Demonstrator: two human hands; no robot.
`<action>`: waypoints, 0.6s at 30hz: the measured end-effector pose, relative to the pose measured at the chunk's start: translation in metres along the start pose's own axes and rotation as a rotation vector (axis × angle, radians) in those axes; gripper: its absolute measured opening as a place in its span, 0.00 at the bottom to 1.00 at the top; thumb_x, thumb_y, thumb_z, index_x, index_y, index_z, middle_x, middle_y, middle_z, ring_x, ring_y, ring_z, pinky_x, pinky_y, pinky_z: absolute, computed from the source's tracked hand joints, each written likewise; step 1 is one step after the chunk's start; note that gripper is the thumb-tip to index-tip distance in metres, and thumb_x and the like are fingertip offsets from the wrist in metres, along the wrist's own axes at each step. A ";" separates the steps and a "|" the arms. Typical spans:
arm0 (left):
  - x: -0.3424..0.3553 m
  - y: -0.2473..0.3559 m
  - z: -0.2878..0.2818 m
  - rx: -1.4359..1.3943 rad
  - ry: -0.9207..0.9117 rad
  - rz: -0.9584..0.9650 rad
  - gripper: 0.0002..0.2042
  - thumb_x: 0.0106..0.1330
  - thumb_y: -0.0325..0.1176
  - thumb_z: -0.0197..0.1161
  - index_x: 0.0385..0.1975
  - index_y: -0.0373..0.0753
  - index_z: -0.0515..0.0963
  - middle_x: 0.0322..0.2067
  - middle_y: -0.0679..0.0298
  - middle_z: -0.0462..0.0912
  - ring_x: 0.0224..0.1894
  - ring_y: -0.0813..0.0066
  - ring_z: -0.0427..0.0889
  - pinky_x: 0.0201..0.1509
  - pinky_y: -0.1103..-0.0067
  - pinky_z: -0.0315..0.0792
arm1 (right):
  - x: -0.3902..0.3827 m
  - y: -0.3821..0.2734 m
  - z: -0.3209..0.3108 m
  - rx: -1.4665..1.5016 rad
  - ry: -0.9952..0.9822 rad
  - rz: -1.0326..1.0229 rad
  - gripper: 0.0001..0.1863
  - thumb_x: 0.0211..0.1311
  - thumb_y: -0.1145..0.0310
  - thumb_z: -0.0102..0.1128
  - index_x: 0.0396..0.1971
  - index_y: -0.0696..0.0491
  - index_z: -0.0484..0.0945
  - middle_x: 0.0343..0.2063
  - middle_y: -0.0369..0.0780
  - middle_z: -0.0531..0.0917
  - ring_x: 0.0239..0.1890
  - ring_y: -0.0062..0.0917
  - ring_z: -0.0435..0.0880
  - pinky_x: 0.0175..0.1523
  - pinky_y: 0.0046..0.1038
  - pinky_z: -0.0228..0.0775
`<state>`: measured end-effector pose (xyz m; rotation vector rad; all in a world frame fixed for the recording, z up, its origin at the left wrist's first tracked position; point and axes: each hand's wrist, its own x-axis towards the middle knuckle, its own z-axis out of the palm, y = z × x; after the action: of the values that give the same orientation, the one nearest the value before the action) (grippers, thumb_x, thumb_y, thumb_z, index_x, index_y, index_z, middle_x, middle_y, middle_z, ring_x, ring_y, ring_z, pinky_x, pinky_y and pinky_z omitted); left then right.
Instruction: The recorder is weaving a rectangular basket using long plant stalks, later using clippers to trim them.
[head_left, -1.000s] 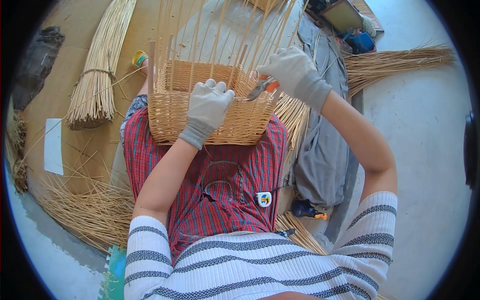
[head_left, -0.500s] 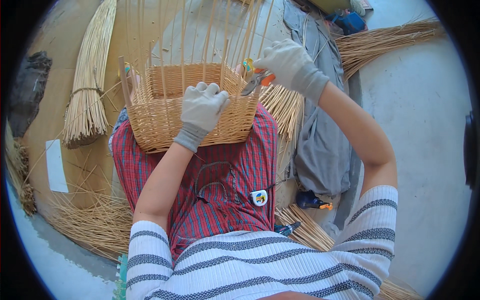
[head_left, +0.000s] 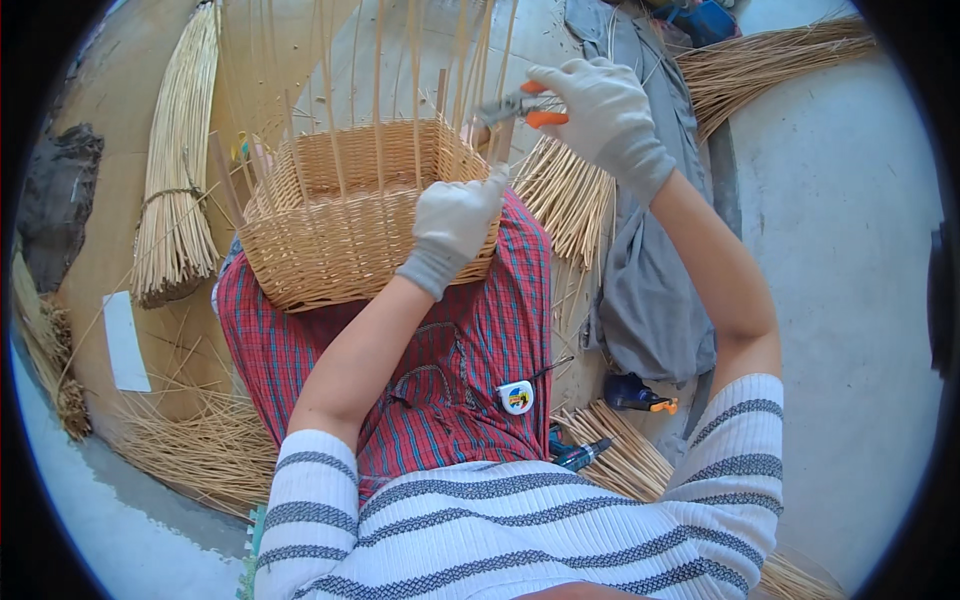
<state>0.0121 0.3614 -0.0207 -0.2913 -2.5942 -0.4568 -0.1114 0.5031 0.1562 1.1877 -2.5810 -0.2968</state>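
Note:
A wicker basket (head_left: 340, 245) with tall upright stakes rests tilted across my lap. My left hand (head_left: 455, 225), in a whitish glove, lies against the basket's near right corner. Its fingers are curled over the rim, with one reaching toward the thick corner stake (head_left: 503, 140). My right hand (head_left: 605, 110), gloved too, is raised just right of that corner. It grips pruning shears (head_left: 530, 105) by their orange handles, and the blades point left toward the stakes. Motion blurs the blade tips, so whether they touch a stake cannot be told.
Red plaid cloth (head_left: 430, 420) covers my lap, with a white tape measure (head_left: 516, 397) on it. Bundled rods (head_left: 180, 200) lie left, more rods (head_left: 770, 70) at far right. Grey cloth (head_left: 655, 300) and a dark blue tool (head_left: 635, 393) lie to the right; loose canes (head_left: 200, 445) lower left.
My left hand has slid right along the near rim to the corner. My right hand has shifted slightly right and turned the shears leftward. The basket has shifted slightly left.

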 end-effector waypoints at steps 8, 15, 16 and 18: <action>-0.012 -0.005 -0.016 -0.167 0.193 0.104 0.07 0.66 0.36 0.65 0.42 0.46 0.79 0.23 0.67 0.81 0.24 0.67 0.81 0.29 0.70 0.70 | -0.086 -0.030 0.069 0.431 0.315 0.267 0.34 0.46 0.56 0.77 0.57 0.43 0.78 0.45 0.39 0.82 0.50 0.37 0.80 0.58 0.40 0.67; -0.043 -0.019 -0.044 -0.230 0.298 0.001 0.08 0.60 0.28 0.71 0.37 0.44 0.79 0.29 0.67 0.85 0.25 0.68 0.81 0.30 0.72 0.70 | -0.118 -0.071 0.114 0.316 0.368 0.207 0.38 0.45 0.55 0.76 0.61 0.43 0.77 0.48 0.36 0.78 0.50 0.35 0.77 0.58 0.41 0.66; -0.041 -0.017 -0.042 -0.230 0.276 0.015 0.08 0.60 0.28 0.72 0.36 0.44 0.79 0.29 0.67 0.86 0.25 0.68 0.81 0.30 0.72 0.71 | -0.117 -0.071 0.119 0.329 0.385 0.232 0.38 0.45 0.55 0.76 0.61 0.43 0.77 0.48 0.36 0.78 0.50 0.35 0.77 0.58 0.41 0.66; -0.038 -0.012 -0.039 -0.242 0.301 0.010 0.08 0.60 0.28 0.72 0.36 0.44 0.80 0.28 0.67 0.85 0.25 0.68 0.82 0.30 0.72 0.71 | -0.117 -0.069 0.124 0.326 0.263 0.284 0.36 0.46 0.55 0.76 0.60 0.42 0.78 0.44 0.35 0.80 0.47 0.34 0.78 0.55 0.40 0.68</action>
<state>0.0578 0.3310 -0.0105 -0.2917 -2.2456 -0.7516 -0.0326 0.5569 -0.0011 0.8631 -2.5738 0.3306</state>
